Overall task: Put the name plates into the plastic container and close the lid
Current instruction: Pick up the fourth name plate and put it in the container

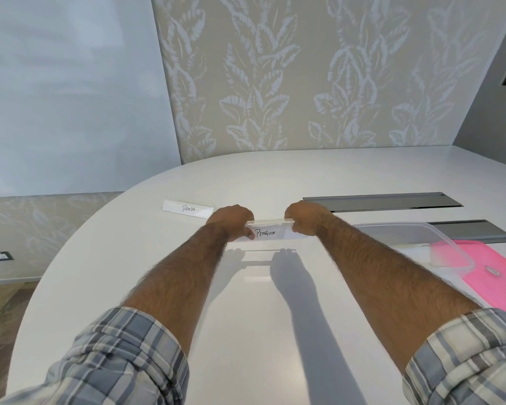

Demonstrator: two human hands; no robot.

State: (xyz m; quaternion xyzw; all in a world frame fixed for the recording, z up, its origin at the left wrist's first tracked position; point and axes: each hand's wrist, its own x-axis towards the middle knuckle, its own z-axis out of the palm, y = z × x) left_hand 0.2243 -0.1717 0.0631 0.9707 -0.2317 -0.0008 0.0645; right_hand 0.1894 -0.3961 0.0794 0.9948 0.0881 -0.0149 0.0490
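A clear name plate reading PENGUIN (pixel 270 231) is held above the white table, its shadow on the surface below. My left hand (pixel 233 222) grips its left end and my right hand (pixel 304 219) grips its right end. A second name plate reading PANDA (pixel 188 208) stands on the table to the left, just beyond my left hand. The clear plastic container (pixel 438 238) sits open on the right, partly hidden behind my right forearm. Its pink lid (pixel 485 276) lies flat beside it, partly under the container's near corner.
Two grey metal cable hatches (pixel 383 201) (pixel 476 230) are set into the table (pixel 246 317) behind the container. The rounded table edge curves along the left, with floor and a leaf-patterned wall beyond.
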